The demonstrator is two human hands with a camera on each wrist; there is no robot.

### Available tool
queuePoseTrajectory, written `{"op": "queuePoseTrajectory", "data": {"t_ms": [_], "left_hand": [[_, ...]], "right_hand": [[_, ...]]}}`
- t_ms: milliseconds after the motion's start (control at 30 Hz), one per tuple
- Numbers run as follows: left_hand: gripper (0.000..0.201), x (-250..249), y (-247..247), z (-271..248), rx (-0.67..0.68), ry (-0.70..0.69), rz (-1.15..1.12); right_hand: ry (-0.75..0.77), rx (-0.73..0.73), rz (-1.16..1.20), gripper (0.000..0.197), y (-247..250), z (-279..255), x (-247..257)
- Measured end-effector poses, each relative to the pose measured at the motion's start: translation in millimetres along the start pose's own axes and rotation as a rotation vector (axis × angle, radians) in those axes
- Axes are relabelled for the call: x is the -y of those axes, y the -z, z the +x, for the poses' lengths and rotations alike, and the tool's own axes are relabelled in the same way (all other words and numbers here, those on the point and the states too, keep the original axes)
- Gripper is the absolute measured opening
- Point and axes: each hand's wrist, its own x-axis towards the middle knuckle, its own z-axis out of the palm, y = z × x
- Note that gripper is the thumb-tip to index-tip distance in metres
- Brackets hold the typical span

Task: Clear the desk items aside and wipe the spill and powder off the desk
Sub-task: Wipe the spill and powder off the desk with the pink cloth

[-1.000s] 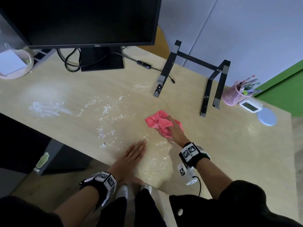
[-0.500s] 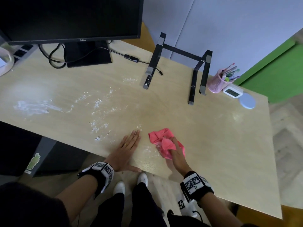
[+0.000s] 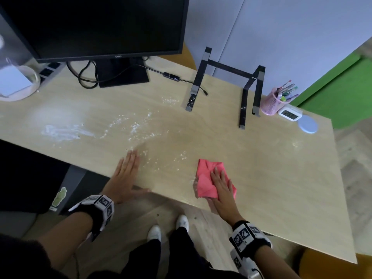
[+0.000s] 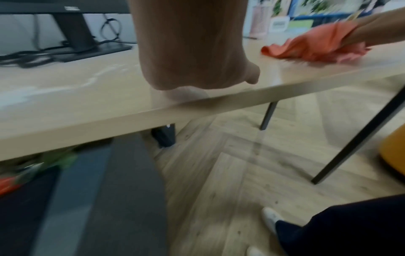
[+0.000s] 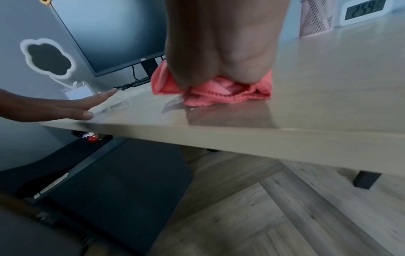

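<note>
A crumpled pink cloth [image 3: 207, 181] [image 5: 210, 93] [image 4: 311, 48] lies near the front edge of the light wooden desk [image 3: 271, 178]. My right hand [image 3: 221, 184] presses flat on it with straight fingers. My left hand [image 3: 125, 174] [image 5: 72, 107] rests flat on the desk edge to the left, fingers straight, thumb along the edge. White powder [image 3: 136, 127] is scattered across the desk's middle, and a white smear [image 3: 60, 131] sits further left. A wet sheen shows beside the cloth [image 5: 175, 105].
A black monitor [image 3: 100, 27] with cables stands at the back left, a white round dish [image 3: 16, 83] at far left. A black laptop stand [image 3: 227, 85], pink pen cup [image 3: 271, 101], white clock [image 3: 289, 114] and blue coaster [image 3: 308, 124] sit at back right.
My right hand has dragged the cloth toward the front edge and now lies flatter on it. The left hand stays flat at the edge. The head view shifted.
</note>
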Motion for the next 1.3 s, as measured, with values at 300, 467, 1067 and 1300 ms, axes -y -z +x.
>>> {"op": "queuePoseTrajectory", "data": {"t_ms": [300,467,1067,1300], "left_hand": [[0.141,40,-8,-25,0.159,0.129,-0.010],[0.144,41,-12,-19,0.217,0.144,-0.051],[0.147,43,-13,-19,0.188,0.122,-0.071],[0.149,41,-11,-21,0.148,0.110,-0.055]], "right_hand": [[-0.206,-0.092,0.076,0.070,-30,-6,41],[-0.415,-0.149,0.232,0.076,-49,2,69],[-0.497,-0.219,0.562,0.071,-69,89,154],[-0.151,0.148,0.284,0.073,-52,100,129]]}}
